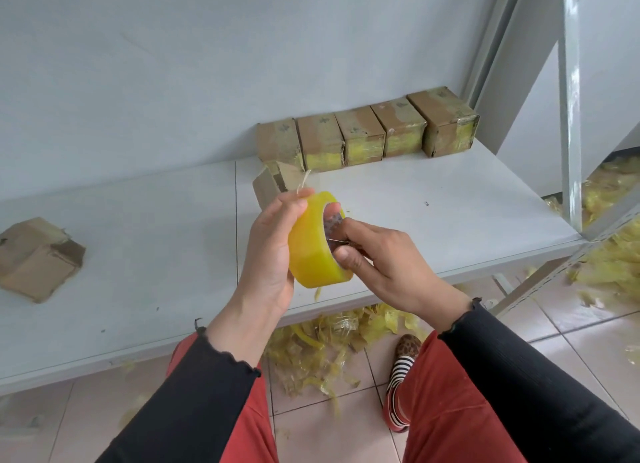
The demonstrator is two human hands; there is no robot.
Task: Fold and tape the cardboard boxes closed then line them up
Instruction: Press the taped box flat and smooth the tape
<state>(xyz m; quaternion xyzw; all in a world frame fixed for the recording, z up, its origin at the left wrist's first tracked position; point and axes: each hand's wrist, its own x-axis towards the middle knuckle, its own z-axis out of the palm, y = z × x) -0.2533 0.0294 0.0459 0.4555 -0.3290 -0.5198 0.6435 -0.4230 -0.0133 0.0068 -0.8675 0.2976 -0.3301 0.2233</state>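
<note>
A yellow roll of tape point(311, 248) is held above the white shelf point(433, 199). My left hand point(273, 251) grips the roll's outer face, fingers curled over its top. My right hand point(377, 255) has fingers hooked into the core and its thumb on the rim, with a small metal blade-like piece under it. Several taped cardboard boxes point(367, 130) stand in a row against the back wall. One small box point(273, 182) with open flaps lies just behind the roll, partly hidden. Another unsealed box point(36, 258) lies at the far left.
Heaps of crumpled yellow tape scraps point(332, 345) cover the tiled floor under the shelf and at the right point(609, 255). A grey metal shelf upright point(571, 116) rises at the right. My knees and one slippered foot point(401, 369) are below.
</note>
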